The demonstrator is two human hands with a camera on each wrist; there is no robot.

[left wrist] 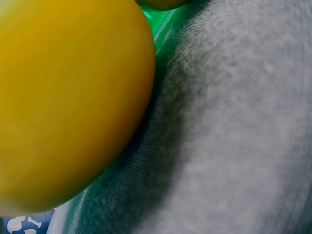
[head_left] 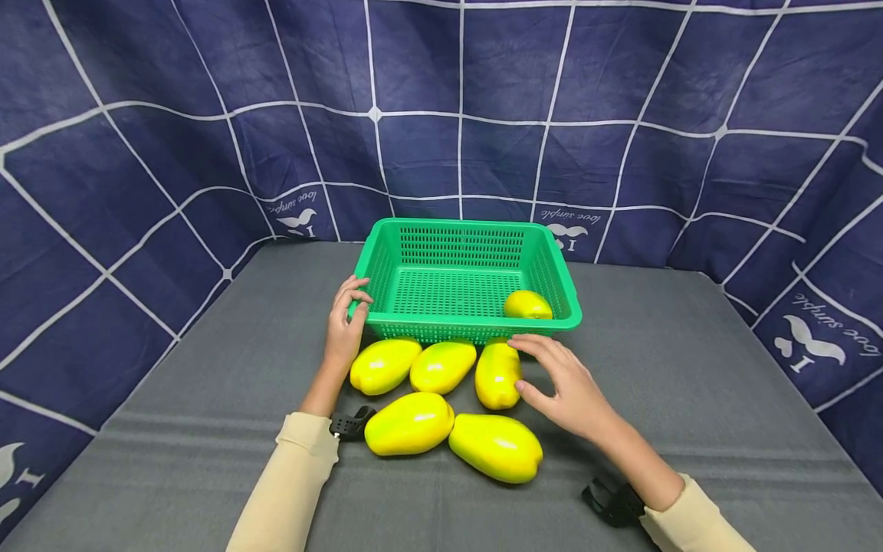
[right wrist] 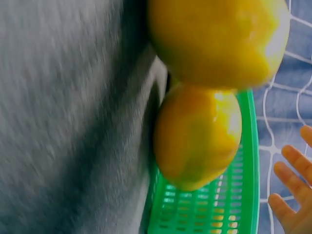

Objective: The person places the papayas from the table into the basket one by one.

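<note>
A green plastic basket (head_left: 476, 320) stands at the back with one yellow papaya (head_left: 527, 305) inside, in its near right corner. My left hand (head_left: 345, 326) holds the basket's left rim near the front corner, fingers bent over the edge. My right hand (head_left: 569, 387) is spread beside the rightmost papaya (head_left: 498, 374) of the row before the basket, thumb and fingertips close to its right side. Whether they touch it is unclear. In the right wrist view, the fingers (right wrist: 292, 178) look straight and apart. One papaya (left wrist: 68, 97) fills much of the left wrist view.
Two more papayas, one on the left (head_left: 385, 366) and one in the middle (head_left: 443, 367), lie in the row along the basket. Nearer are another two papayas (head_left: 410, 424) (head_left: 495, 448). Grey cloth (head_left: 207, 429) covers the table. A blue gridded curtain (head_left: 421, 153) surrounds it.
</note>
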